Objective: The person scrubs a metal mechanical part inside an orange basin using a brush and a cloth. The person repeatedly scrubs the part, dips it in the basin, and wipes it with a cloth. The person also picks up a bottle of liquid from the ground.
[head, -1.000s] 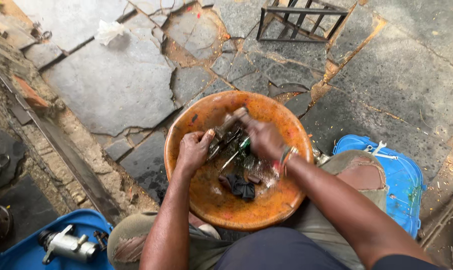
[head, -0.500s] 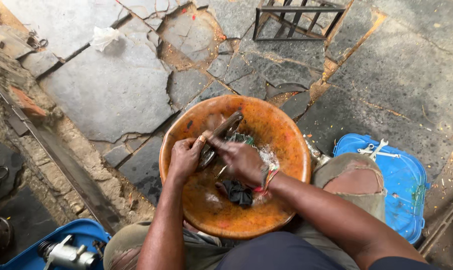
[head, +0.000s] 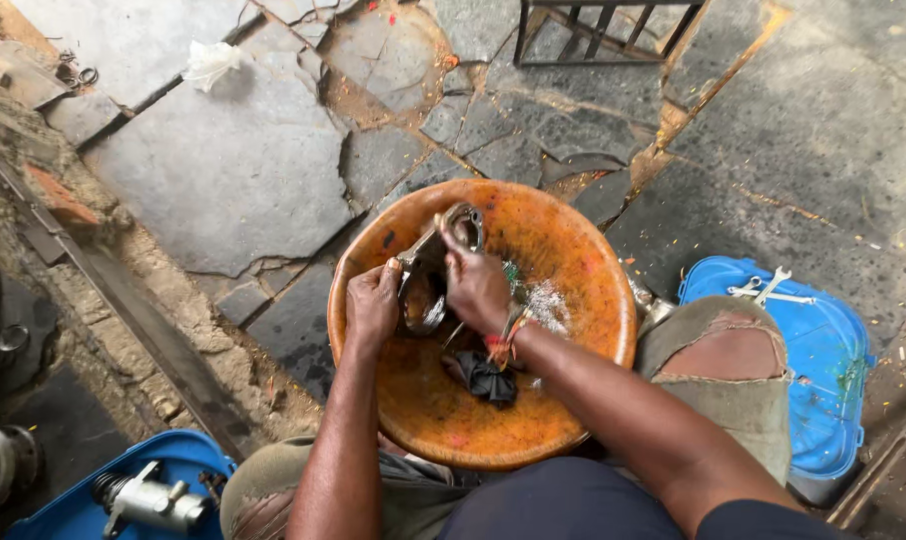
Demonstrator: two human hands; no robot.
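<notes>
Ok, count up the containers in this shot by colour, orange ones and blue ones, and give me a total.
Orange: 1, the round basin both hands work in.
Blue: 2, the tray with spanners on the right and the tray with a metal part at lower left.
Total: 3

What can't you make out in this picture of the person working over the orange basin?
- Metal part, head view: the left hand and right hand cover much of it, so its full shape is unclear.
- Dark cloth: the right forearm hides part.
- Metal frame: cut off by the top edge.
- Grey device on the blue lid: cut off by the bottom edge.
- Wrenches: too small to tell sizes.
</notes>
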